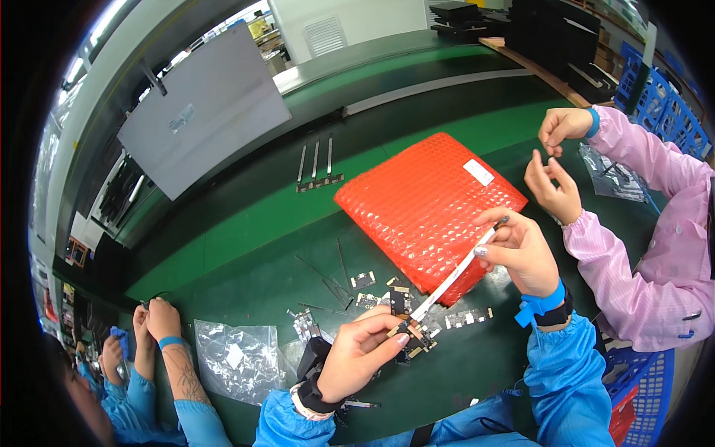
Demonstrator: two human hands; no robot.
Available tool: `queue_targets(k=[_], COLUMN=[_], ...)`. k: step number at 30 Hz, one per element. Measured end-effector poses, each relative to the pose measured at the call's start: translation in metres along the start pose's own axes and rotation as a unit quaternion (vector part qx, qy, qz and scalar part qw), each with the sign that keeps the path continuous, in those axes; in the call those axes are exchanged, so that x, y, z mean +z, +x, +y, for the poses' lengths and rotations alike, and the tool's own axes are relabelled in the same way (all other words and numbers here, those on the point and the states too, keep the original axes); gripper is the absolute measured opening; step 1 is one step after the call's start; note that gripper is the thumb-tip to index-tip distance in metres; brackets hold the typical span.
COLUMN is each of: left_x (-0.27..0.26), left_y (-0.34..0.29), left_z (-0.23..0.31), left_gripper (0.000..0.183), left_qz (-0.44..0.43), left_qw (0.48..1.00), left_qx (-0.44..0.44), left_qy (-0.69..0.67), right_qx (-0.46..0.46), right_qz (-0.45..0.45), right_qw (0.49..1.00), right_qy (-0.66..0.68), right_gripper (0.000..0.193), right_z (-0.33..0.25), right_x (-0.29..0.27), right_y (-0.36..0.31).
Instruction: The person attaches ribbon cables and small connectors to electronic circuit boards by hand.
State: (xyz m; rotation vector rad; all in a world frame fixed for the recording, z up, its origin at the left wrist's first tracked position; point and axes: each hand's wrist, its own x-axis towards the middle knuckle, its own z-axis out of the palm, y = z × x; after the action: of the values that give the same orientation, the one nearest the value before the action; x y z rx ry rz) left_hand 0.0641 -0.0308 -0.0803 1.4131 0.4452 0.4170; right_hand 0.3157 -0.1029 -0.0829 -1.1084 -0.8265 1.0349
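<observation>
Between my two hands a white flat ribbon cable (452, 280) is stretched at a slant. My left hand (356, 359) is closed on a small dark circuit board (418, 337) at the cable's lower end. With thumb and fingers, my right hand (524, 252) pinches the cable near its dark upper end, above the red bubble-wrap bag (424, 201). Several loose circuit boards (469, 318) lie on the dark green table under and around my left hand, partly hidden by it. Thin dark cables (333, 287) lie just beyond them.
A clear plastic bag (237, 357) lies left of my left hand. Farther off, three cables with boards (319, 182) rest on the green belt. Co-workers' hands are at the right (557, 179) and left (162, 320). Blue crates (644, 387) stand at the right; a grey panel (208, 104) hangs upper left.
</observation>
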Motion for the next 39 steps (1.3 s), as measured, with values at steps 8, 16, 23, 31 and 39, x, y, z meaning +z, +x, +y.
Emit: queue_targets(k=[8, 16, 23, 31, 39], left_x=[0.001, 0.002, 0.0, 0.005, 0.006], left_y=[-0.005, -0.005, -0.003, 0.002, 0.002], left_z=[0.002, 0.002, 0.003, 0.003, 0.001], left_gripper=[0.013, 0.011, 0.011, 0.012, 0.011], left_qz=[0.034, 0.063, 0.085, 0.088, 0.112], left_qw=[0.998, 0.986, 0.992, 0.992, 0.989], left_qx=[0.039, 0.072, 0.04, 0.021, 0.029], left_qy=[0.038, 0.138, 0.089, 0.091, 0.097], right_qx=[-0.016, -0.023, -0.054, -0.065, -0.055], right_qz=[0.006, -0.005, 0.001, 0.005, 0.009], right_qw=[0.999, 0.997, 0.996, 0.997, 0.998], right_qy=[0.043, 0.075, 0.069, 0.048, 0.034], right_gripper=[0.042, 0.031, 0.016, 0.015, 0.015], right_z=[0.002, 0.001, -0.002, -0.005, -0.01], right_x=[0.006, 0.006, 0.009, 0.008, 0.01], right_y=[-0.003, -0.011, -0.015, -0.02, -0.022])
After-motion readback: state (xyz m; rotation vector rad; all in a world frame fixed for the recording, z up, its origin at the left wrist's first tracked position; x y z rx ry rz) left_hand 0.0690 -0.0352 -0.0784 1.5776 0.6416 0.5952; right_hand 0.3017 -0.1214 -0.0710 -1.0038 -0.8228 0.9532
